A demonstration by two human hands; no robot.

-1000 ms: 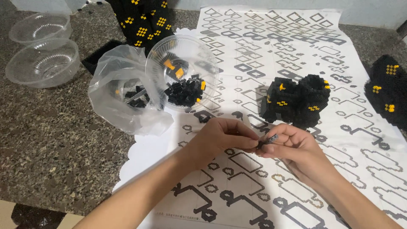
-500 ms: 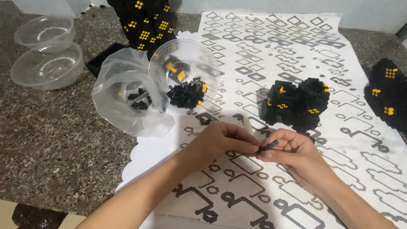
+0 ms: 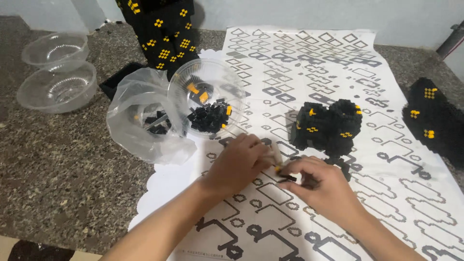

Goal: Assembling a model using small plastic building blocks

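Clear plastic first, all placed against the paper sheet (image 3: 309,63): 2 empty bowls (image 3: 57,72) well left of it on the stone counter (image 3: 53,183), then a crumpled bag (image 3: 140,121) with black bits at the sheet's left edge, then a round tub (image 3: 209,99) of black and yellow bricks overlapping that edge. Tall black-yellow block build (image 3: 162,34) stands just off the sheet's top-left corner.

Left hand (image 3: 237,164) low-centre on the sheet, fingers curled, pinching what looks like a pale tool or stick; blurred, can't tell exactly. Right hand (image 3: 321,186) just right of it, fingertips nipping a small black piece (image 3: 289,177) with a yellow speck, held just above the sheet. Both hands closed on small stuff, touching at the tips.

Step looks like joining tiny bricks. To do it well, I'd judge: line studs square, press straight, keep it low over the sheet so drops stay findable.

Half-built black model (image 3: 328,125) sits right of centre on the sheet; another black chunk (image 3: 435,121) at its right edge.
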